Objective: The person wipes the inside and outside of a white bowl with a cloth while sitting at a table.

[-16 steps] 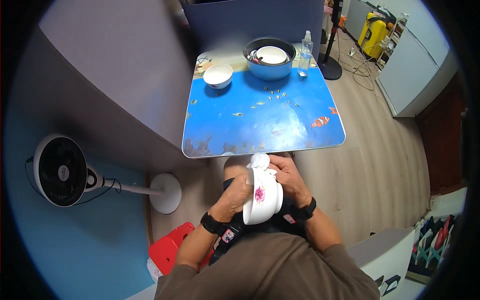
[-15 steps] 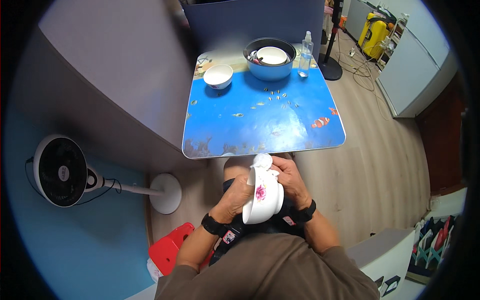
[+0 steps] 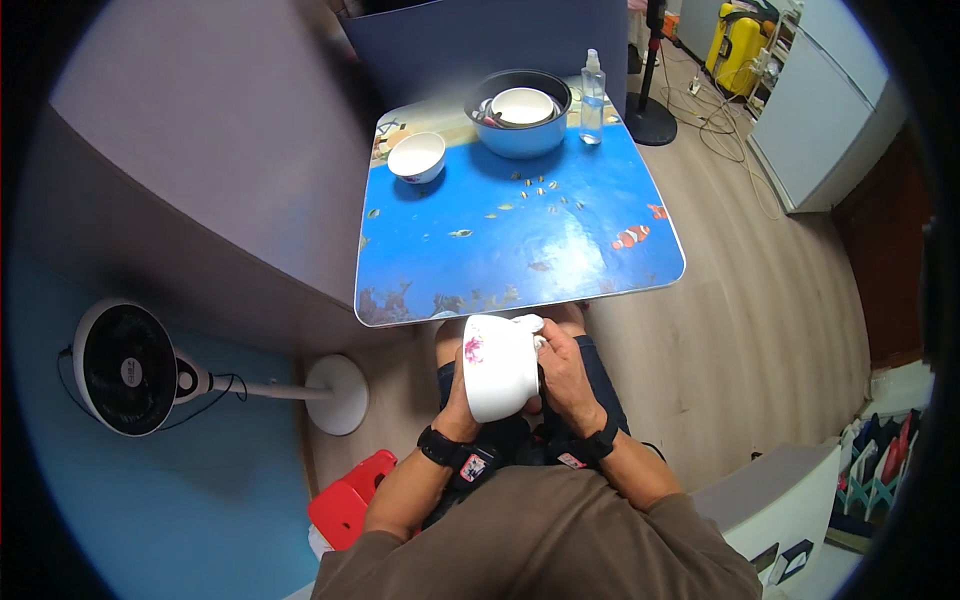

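A white bowl with a pink flower point(image 3: 495, 378) is turned on its side over my lap. My left hand point(image 3: 457, 405) is closed round its left side, fingers mostly hidden behind it. My right hand point(image 3: 568, 378) grips a crumpled white cloth point(image 3: 530, 325) against the bowl's foot on the right. Beyond them, on the ocean-print table point(image 3: 520, 250), stand a small white bowl point(image 3: 417, 152), a blue pot point(image 3: 518, 140) with white bowls inside and a clear spray bottle point(image 3: 591, 110).
A standing fan point(image 3: 130, 368) is at the left, a red stool point(image 3: 345, 505) below it. A grey partition point(image 3: 200, 170) flanks the table. To the right are a white fridge point(image 3: 810, 130), cables and a yellow suitcase point(image 3: 737, 50).
The bowl has moved a little left and up, turning so its flower faces further left. The cloth shows less beyond the rim. My view has shifted slightly.
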The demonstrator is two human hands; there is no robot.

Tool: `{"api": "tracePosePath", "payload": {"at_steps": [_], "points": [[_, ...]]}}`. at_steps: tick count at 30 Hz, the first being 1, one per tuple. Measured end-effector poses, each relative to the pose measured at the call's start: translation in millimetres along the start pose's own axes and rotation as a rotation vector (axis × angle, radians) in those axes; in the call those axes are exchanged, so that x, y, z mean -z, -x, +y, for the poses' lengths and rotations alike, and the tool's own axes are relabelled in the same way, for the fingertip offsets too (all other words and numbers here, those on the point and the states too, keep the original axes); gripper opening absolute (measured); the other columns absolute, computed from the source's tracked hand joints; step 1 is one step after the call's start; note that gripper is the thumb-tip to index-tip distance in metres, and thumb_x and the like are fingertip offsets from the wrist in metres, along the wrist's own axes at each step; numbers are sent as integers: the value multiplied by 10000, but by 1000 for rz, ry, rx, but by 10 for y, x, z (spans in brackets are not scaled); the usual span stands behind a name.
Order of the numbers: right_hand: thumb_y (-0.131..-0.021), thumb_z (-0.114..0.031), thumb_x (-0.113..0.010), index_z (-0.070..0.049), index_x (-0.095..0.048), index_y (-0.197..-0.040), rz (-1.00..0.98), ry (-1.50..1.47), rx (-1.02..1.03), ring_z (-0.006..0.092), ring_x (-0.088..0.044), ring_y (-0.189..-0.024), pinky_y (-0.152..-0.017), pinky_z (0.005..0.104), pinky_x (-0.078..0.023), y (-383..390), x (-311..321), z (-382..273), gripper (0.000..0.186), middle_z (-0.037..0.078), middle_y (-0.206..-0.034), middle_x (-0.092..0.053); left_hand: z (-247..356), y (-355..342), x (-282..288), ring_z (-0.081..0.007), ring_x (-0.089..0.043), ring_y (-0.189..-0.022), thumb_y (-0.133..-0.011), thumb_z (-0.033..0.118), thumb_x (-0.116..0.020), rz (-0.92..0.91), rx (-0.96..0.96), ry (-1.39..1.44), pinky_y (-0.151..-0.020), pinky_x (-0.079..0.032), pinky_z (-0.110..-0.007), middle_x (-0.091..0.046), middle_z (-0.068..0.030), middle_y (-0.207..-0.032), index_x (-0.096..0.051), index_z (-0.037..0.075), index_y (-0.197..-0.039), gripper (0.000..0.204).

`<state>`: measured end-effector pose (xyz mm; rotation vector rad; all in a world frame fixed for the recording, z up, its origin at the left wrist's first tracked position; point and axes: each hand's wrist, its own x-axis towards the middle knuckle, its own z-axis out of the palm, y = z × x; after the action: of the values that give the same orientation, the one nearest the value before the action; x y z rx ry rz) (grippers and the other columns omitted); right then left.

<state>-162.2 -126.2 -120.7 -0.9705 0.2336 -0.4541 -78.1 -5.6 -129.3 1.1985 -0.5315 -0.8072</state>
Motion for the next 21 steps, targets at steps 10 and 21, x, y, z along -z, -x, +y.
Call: {"api": "tracePosePath", "payload": {"at_steps": [10, 21], "points": [[-1022, -213, -443, -71, -541, -1141, -27, -242, -326, 18, -375, -553, -451, 174, -323, 125, 83, -21, 210, -56, -742, -455, 57, -110, -111, -193, -683, -835, -1002, 213, -473, 264, 15, 386, -687, -584, -296, -663, -111, -1047, -573, 12, -1188, 291], [-975, -117, -404, -97, -494, -1033, -36, -211, -533, 21, -347, -539, -436, 178, -299, 80, 29, -78, 109, -33, -800, -452, -24, -353, 143, -127, -657, -764, -1033, 255, -440, 476, -240, 233, -690, -556, -282, -677, -49, -871, -623, 44, -952, 290]]}}
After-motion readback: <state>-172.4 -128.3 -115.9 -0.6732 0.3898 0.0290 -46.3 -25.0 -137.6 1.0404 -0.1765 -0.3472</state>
